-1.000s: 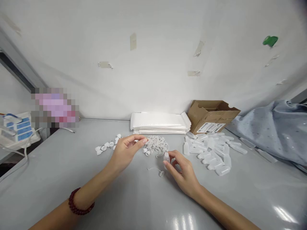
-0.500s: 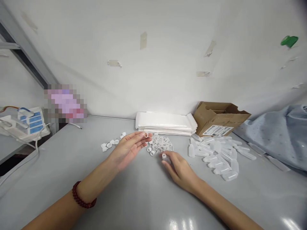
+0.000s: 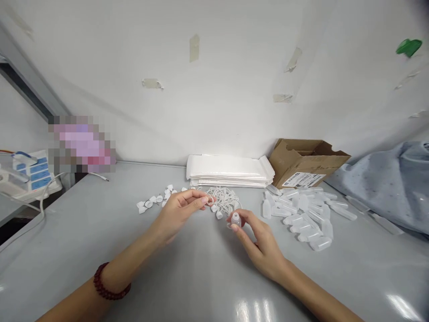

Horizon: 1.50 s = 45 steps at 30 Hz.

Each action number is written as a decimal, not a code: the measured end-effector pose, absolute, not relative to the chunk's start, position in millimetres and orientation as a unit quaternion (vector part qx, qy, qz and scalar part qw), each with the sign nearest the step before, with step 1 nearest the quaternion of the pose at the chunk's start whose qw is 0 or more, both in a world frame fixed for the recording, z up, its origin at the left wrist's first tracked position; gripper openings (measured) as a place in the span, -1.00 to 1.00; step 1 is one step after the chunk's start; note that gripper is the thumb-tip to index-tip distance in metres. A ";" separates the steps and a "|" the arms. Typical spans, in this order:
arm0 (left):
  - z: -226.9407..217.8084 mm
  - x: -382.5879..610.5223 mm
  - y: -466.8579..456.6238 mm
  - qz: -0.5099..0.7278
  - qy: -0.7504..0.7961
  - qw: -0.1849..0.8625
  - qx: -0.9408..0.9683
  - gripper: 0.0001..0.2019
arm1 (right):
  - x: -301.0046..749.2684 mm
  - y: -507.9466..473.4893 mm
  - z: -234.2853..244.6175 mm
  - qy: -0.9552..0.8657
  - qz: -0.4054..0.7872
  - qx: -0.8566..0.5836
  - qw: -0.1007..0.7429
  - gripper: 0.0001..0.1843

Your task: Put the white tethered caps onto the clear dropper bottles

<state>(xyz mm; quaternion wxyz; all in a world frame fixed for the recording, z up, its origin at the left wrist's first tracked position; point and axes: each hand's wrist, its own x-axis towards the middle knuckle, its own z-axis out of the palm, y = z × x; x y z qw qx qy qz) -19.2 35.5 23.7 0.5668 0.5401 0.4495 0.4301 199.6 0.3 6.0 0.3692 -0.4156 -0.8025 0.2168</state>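
Note:
My left hand [image 3: 177, 212] pinches a small white plastic ring [image 3: 210, 202] between thumb and fingers. In my right hand [image 3: 259, 239], a small translucent squeeze bottle [image 3: 236, 219] is gripped upright, its uncapped neck facing up. The ring is a little to the left of the bottle's mouth and apart from it. Behind both hands lies a tangled pile of thin white straps [image 3: 228, 197], with some white caps among them. More white caps [image 3: 153, 199] are strewn to the left, partly covered by my left hand.
Several translucent bottles [image 3: 310, 219] lie heaped on the grey table [image 3: 201, 277] at the right. At the back stand a stack of white padded mailers [image 3: 229, 167] and an open cardboard box [image 3: 301, 165]. Patterned blue-grey fabric [image 3: 385, 188] borders the right. A power strip [image 3: 36, 174] sits far left.
My left fingers have closed into a tighter pinch around the ring. The bottle in my right hand has come more upright and shows more of its neck. The view has shifted slightly.

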 end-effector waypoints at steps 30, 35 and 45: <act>36.2 2.9 -11.2 0.411 0.409 0.404 0.708 -0.89 | 196.4 -31.7 7.6 -0.801 0.281 -0.370 0.378 -0.75; 38.4 1.9 -10.6 0.393 0.424 0.431 0.693 -0.89 | 197.4 -32.0 7.7 -0.806 0.271 -0.363 0.380 -0.75; 34.4 0.7 -9.1 0.397 0.422 0.424 0.696 -0.86 | 196.7 -31.6 9.6 -0.804 0.266 -0.368 0.384 -0.75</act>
